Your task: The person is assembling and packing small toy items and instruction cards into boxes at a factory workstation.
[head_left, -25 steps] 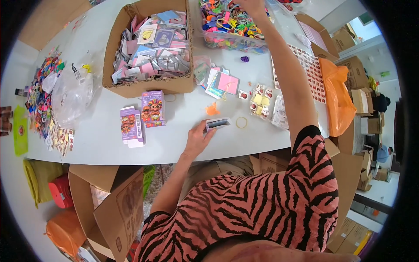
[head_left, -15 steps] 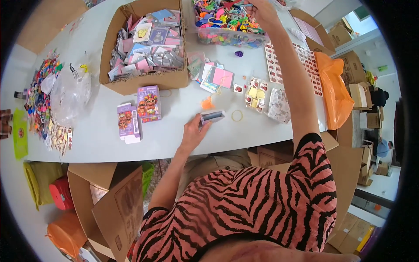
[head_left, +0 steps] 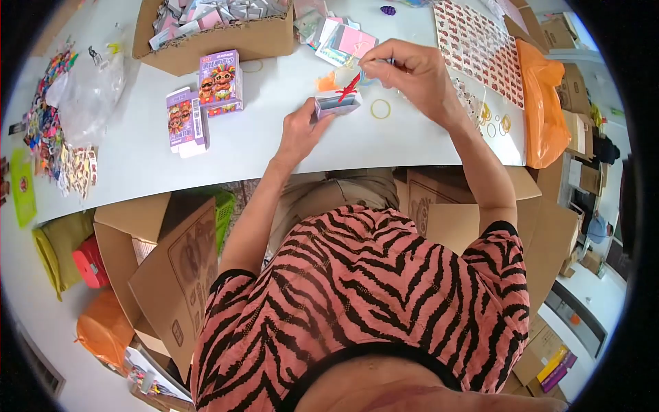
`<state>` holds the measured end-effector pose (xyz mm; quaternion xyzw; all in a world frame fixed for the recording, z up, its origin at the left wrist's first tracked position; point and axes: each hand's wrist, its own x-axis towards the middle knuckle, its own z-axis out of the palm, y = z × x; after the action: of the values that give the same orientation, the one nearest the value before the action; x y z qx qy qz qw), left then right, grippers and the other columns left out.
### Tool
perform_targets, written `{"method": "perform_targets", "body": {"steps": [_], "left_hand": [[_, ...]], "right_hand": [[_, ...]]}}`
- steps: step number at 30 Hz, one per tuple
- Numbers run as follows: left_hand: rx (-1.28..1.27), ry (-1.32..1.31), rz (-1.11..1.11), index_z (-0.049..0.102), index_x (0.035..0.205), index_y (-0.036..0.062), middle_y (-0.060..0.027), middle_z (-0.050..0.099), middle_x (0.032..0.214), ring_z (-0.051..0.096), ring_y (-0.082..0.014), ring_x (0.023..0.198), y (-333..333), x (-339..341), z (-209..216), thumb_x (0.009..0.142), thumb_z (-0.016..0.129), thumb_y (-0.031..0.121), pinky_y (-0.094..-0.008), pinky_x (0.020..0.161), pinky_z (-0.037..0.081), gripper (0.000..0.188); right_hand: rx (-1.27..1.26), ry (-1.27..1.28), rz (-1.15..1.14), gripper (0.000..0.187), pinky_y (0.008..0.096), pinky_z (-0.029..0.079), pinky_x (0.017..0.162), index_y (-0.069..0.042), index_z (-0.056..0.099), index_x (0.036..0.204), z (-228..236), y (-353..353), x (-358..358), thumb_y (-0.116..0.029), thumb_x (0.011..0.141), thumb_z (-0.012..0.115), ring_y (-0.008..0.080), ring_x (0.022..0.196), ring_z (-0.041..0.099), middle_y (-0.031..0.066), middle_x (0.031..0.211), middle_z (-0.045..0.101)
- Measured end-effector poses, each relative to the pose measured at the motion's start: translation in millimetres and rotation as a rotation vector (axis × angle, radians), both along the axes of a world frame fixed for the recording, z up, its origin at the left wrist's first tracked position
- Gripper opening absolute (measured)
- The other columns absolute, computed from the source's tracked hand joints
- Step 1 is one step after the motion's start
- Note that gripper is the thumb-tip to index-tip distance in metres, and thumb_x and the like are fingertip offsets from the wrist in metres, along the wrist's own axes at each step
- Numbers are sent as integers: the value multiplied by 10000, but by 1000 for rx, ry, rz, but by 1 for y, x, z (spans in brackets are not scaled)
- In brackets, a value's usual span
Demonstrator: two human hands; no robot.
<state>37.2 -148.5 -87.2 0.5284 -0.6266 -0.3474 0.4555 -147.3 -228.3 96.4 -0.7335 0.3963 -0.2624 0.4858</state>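
My left hand (head_left: 302, 130) grips a small open-topped paper box (head_left: 343, 108) by its left side, near the table's front edge. Just over the box's opening hangs a red toy figure (head_left: 349, 87) with thin limbs. My right hand (head_left: 412, 75) is above and to the right of it, thumb and fingers pinched on the toy's upper end, which they partly cover. An orange piece (head_left: 325, 83) lies behind the box. To the right is a yellow rubber band (head_left: 380, 108). Further back, several pink and pale cards (head_left: 340, 42) lie in a loose pile.
Two purple printed boxes (head_left: 220, 82) are at the left, behind them a carton (head_left: 226, 49) of cards. Far left lie a clear plastic bag (head_left: 93, 89) and small colourful items (head_left: 44, 113). Sticker sheets (head_left: 478, 48) and an orange bag (head_left: 542, 103) are at the right.
My right hand has come back from the bin of colourful toys to above the small box, bringing the red toy. My left hand still holds the box. The view has tilted nearer to me.
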Motion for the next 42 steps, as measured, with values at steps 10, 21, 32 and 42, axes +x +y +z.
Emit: {"method": "perform_targets", "body": {"steps": [10, 21, 32, 42], "left_hand": [[-21, -56, 19, 544, 968, 5, -173, 644, 793, 636, -339, 684, 5, 0, 4, 809, 697, 178, -385, 610, 506, 281], [26, -37, -7, 539, 1003, 20, -166, 640, 820, 636, -330, 709, 4, 1, 10, 808, 693, 159, -392, 616, 502, 284], [-27, -85, 6, 532, 993, 17, -165, 636, 802, 637, -342, 709, 3, 0, 7, 802, 698, 164, -395, 614, 510, 292], [-10, -58, 6, 538, 949, 12, -142, 633, 735, 636, -286, 635, 2, 1, -1, 800, 699, 153, -365, 566, 500, 261]], "right_hand": [[-477, 213, 186, 97, 261, 459, 582, -17, 656, 903, -18, 13, 10, -86, 837, 638, 150, 636, 582, 68, 786, 654], [-550, 243, 231, 177, 311, 475, 591, -37, 642, 1009, -49, 10, 15, -84, 840, 619, 206, 666, 607, 105, 823, 652], [-594, 262, 265, 190, 322, 500, 628, -34, 634, 1015, -47, 12, 18, -75, 830, 627, 240, 712, 626, 98, 838, 643], [-585, 421, 324, 279, 360, 531, 708, -73, 596, 1113, -55, 30, 9, -138, 843, 611, 280, 809, 649, 99, 1036, 648]]}}
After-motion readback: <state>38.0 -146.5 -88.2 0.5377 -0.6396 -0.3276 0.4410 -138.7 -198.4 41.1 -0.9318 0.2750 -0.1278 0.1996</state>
